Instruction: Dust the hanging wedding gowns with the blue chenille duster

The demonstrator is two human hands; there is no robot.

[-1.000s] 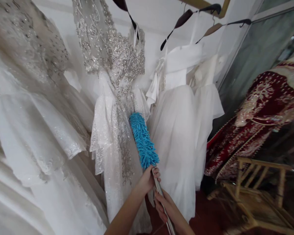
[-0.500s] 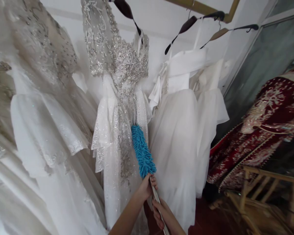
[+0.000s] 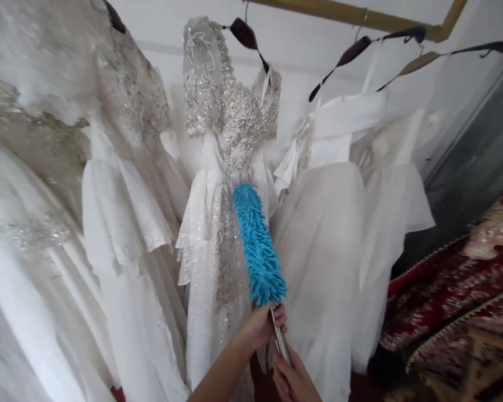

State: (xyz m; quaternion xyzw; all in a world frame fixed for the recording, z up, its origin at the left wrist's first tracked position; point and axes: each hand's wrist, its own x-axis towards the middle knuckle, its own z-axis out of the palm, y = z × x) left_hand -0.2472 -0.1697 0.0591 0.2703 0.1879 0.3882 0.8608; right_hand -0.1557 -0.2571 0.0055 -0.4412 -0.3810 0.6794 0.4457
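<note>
A fluffy blue duster (image 3: 259,245) slants upward in front of a beaded white dress (image 3: 245,120), its top over the skirt just below the bodice. Just under the blue head, my left hand (image 3: 265,325) is wrapped round the duster's metal handle (image 3: 280,341). Lower on that handle, my right hand (image 3: 291,375) is closed too. Whether the blue fibres touch the fabric I cannot tell.
Several white gowns (image 3: 322,223) hang on both sides from dark hangers (image 3: 243,33), below a gold rail (image 3: 343,14) by the wall. At the right are a red embroidered garment (image 3: 440,290) and a wooden frame (image 3: 482,357).
The view has shifted left, so the dresses appear farther right. The duster looks larger and its top reaches higher on the beaded dress. Both hands keep their hold on the handle.
</note>
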